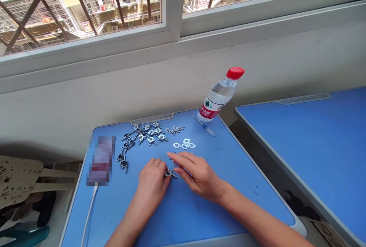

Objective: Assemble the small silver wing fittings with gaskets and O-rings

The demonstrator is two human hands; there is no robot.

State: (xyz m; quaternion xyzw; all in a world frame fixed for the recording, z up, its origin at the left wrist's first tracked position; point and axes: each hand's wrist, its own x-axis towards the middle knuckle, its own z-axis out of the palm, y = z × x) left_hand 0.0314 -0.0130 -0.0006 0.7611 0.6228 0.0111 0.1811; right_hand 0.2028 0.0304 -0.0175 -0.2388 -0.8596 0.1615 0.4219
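A metal fitting (169, 172) is pinched by the left hand (152, 176); whether anything is held by the nearby right hand (200, 174) cannot be told

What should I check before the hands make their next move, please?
1. Left hand gripping the metal part: ok.
2. Right hand close to that part: ok.
3. Right hand holding something: cannot tell; the fingers hide it.
4. Flat plates lying on the table: ok.
5. Cap on the bottle: ok.
6. Table free of stray bits: not ok.
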